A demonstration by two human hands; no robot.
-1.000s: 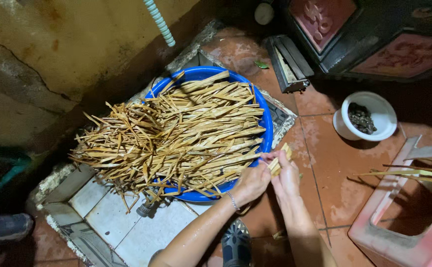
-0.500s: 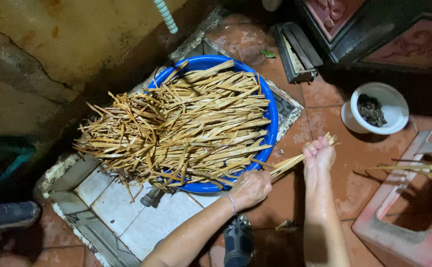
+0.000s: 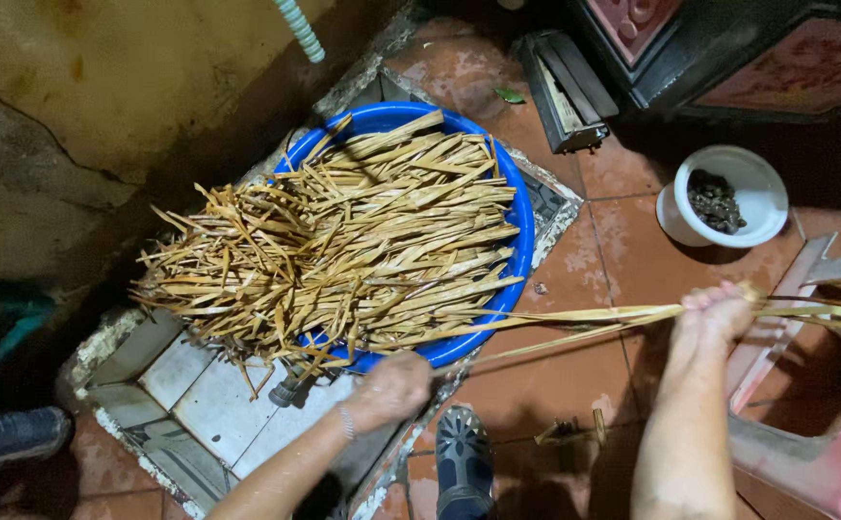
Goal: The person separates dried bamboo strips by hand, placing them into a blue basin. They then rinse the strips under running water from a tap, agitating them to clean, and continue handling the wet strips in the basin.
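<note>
A round blue basin [image 3: 521,231] holds a big heap of long dry tan strips [image 3: 343,250] that spill over its left rim. My right hand [image 3: 719,313] is closed around a few long strips [image 3: 574,320], stretched out from the basin's near edge toward the right. My left hand [image 3: 391,390], a bangle at its wrist, rests at the basin's front rim where those strips leave the heap; its fingers look curled, and whether it grips anything is hidden.
A white cup [image 3: 724,197] with dark bits stands on the red tile floor at right. A pink plastic stool [image 3: 815,385] with more strips is by my right hand. My dark sandal [image 3: 464,457] is below the basin. A tiled drain recess [image 3: 199,404] lies at left.
My right hand has pulled a few strips out of the heap and drawn them far to the right. My left hand stayed at the basin's front edge.
</note>
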